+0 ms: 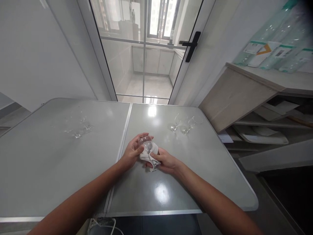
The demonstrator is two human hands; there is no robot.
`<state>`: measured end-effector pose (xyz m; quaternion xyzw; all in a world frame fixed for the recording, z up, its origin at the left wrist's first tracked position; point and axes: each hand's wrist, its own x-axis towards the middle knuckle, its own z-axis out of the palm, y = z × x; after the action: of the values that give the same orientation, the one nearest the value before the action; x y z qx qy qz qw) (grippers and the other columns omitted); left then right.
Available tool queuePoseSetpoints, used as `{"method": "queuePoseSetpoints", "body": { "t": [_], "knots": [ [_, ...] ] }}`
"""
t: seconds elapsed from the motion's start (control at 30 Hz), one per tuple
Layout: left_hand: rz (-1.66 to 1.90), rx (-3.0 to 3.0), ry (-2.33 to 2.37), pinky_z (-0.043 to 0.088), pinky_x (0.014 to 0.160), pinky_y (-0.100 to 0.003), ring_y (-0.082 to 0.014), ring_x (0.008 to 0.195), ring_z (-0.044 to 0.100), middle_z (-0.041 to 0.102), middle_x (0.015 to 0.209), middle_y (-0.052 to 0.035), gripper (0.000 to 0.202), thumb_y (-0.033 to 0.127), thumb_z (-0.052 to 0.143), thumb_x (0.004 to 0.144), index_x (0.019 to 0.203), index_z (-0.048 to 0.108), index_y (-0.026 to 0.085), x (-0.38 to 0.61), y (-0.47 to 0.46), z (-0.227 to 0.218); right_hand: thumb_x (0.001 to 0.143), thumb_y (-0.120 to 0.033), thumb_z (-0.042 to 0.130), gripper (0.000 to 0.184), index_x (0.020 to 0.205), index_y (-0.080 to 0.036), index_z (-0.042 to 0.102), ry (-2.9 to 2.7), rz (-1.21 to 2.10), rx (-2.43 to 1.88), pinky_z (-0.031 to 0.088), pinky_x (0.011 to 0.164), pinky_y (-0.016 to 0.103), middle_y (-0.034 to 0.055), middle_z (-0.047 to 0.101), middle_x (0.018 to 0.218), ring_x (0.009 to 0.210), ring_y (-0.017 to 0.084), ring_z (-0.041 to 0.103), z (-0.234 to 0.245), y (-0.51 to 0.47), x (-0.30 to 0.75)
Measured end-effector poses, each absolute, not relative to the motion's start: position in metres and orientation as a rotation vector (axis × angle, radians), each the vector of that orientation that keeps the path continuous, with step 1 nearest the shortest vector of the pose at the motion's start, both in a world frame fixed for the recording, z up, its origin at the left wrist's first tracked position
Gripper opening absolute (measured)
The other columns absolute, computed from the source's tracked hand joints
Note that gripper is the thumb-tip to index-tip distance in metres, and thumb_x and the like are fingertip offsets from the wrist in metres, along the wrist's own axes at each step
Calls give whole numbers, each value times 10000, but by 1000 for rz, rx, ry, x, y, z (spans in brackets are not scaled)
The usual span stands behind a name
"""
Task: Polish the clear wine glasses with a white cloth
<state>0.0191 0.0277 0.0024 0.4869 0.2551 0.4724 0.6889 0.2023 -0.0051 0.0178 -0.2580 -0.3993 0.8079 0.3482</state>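
Observation:
A clear wine glass [145, 142] is held over the middle of the grey table [61, 169]. My left hand [133, 151] wraps its fingers round the bowl of the glass. My right hand [165, 160] is closed on a white cloth [148, 158] pressed against the lower side of the glass. The stem of the glass is hidden by the cloth and my fingers.
Two clear glasses [79, 128] stand at the far left of the table, and two more [184, 124] at the far right. A glass door [144, 49] is behind the table. A wooden shelf unit [246, 94] with papers and plastic bottles stands at the right.

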Motion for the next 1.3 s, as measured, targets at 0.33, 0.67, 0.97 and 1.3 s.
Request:
{"method": "queuePoseSetpoints", "body": {
  "t": [0.33, 0.67, 0.97, 1.3],
  "knots": [
    [1222, 1135, 611, 541, 1056, -454, -334, 1241, 681, 690, 1360, -208, 708, 464, 916, 734, 1319, 638, 177, 19, 37, 0, 908, -503, 716, 314, 989, -211, 633, -1354, 1432, -1105, 469, 701, 322, 32, 664, 784, 719, 200, 579, 19, -8, 200],
    [1214, 1123, 606, 550, 1048, -447, -326, 1229, 686, 688, 1363, -189, 686, 353, 960, 685, 1275, 648, 197, 19, 43, -3, 858, -469, 770, 285, 912, -214, 655, -1431, 1182, -1208, 440, 693, 308, 23, 638, 765, 727, 192, 535, 16, -2, 210],
    [1149, 1130, 586, 580, 1009, -435, -326, 1247, 677, 661, 1389, -195, 657, 374, 934, 732, 1272, 602, 199, 20, 44, -1, 775, -548, 827, 418, 813, -166, 664, -805, 1546, -1040, 479, 579, 286, 8, 654, 675, 579, 146, 563, 7, 12, 213],
    [1429, 1359, 645, 571, 1077, -506, -268, 1351, 586, 610, 1384, -87, 663, 256, 926, 738, 1252, 511, 316, 18, 39, 3, 748, -374, 774, 244, 881, -190, 687, -510, 1411, -1021, 495, 579, 262, 16, 710, 759, 656, 161, 628, 11, 24, 226]
  ]
}}
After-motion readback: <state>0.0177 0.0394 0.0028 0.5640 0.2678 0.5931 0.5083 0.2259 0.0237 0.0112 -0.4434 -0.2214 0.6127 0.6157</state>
